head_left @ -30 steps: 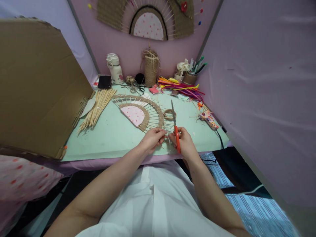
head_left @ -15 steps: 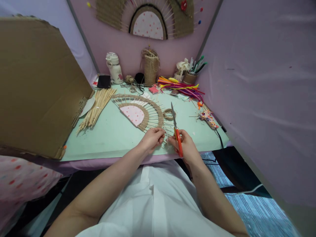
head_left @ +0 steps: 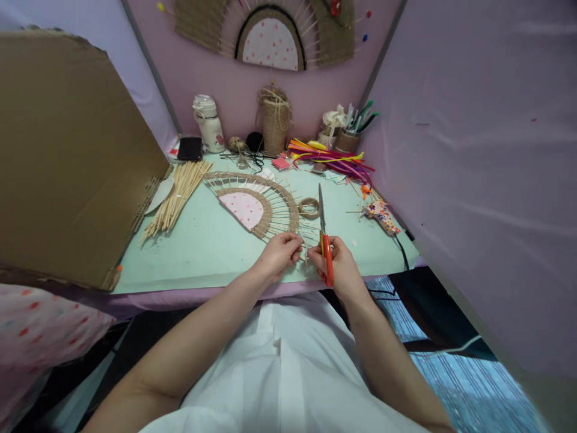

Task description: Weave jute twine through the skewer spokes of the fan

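Now right grip (head_left: 341, 267) clenches orange-handled scissors (head_left: 326, 255); left grip (head_left: 279, 255) pinches stick ends, half-round jute fan (head_left: 261, 207).

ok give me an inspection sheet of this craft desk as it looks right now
surface: pale green mat on the table, bare toward the front edge
job's things: woven fan lying flat; orange-handled scissors, blades pointing away from the person
clutter: bundle of sticks, twine coil, coloured strips, flask, twine-wrapped jar, pen cup
grips: left hand pinching at the fan's near spokes; right hand closed on the scissors' handles
cables: black cable running over the right front corner
surroundings: cardboard sheet leaning at left; finished fan hung on the pink back wall
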Motion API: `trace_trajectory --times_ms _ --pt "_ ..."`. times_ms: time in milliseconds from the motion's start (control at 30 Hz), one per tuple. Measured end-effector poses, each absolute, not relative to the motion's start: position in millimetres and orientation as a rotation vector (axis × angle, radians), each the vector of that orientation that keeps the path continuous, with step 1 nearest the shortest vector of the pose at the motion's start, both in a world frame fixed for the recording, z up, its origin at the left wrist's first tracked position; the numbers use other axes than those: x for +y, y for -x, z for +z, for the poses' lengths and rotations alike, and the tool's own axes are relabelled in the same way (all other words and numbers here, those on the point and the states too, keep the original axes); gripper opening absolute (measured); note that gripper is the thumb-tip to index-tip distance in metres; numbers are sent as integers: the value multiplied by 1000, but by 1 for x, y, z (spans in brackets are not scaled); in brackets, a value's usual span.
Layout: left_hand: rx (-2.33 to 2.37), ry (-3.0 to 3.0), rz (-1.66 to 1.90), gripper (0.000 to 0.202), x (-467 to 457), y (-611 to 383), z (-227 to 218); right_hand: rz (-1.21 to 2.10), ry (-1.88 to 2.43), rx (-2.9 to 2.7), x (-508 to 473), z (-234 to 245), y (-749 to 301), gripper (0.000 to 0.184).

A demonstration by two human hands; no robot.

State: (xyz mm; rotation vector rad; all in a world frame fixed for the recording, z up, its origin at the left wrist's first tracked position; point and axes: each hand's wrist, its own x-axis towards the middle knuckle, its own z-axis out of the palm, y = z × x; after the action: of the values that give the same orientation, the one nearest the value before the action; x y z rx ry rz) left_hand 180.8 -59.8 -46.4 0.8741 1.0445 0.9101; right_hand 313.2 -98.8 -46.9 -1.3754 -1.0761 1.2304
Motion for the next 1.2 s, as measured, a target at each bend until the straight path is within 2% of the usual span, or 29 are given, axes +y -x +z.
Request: trace_trajectory --times_ms 233,400,467,633,767,867,967,1100,1200 --pt "1013 -915 837 16 -72 -177 -36 1141 1385 -1118 -96 -51 -311 41" --pt "991 -1006 851 30 -82 -174 -36 1029 1462 -1198 -89 -48 -323 35" --pt "998 -1014 867 28 -83 -172 -38 864 1569 -1244 -81 -44 -339 35" --pt "1024 -1004 880 36 -88 -168 -41 172 1951 -1474 -53 -45 -391 30" --pt "1016 -1001 908 37 -91 -167 -42 -39 2088 -1695 -41 -58 -407 25" --pt "1042 -1029 950 36 -91 -167 -43 -147 1978 -1740 -48 -54 -397 22" --pt "1089 -1105 999 35 -90 -169 -46 15 1746 -1728 -68 -37 -373 22" --pt "1163 -1327 1044 31 -89 -170 -52 545 1446 -1824 -95 -22 -339 17" --pt "1213 -1463 1066 27 -91 -171 -53 606 1425 -1789 -102 -26 -324 14"
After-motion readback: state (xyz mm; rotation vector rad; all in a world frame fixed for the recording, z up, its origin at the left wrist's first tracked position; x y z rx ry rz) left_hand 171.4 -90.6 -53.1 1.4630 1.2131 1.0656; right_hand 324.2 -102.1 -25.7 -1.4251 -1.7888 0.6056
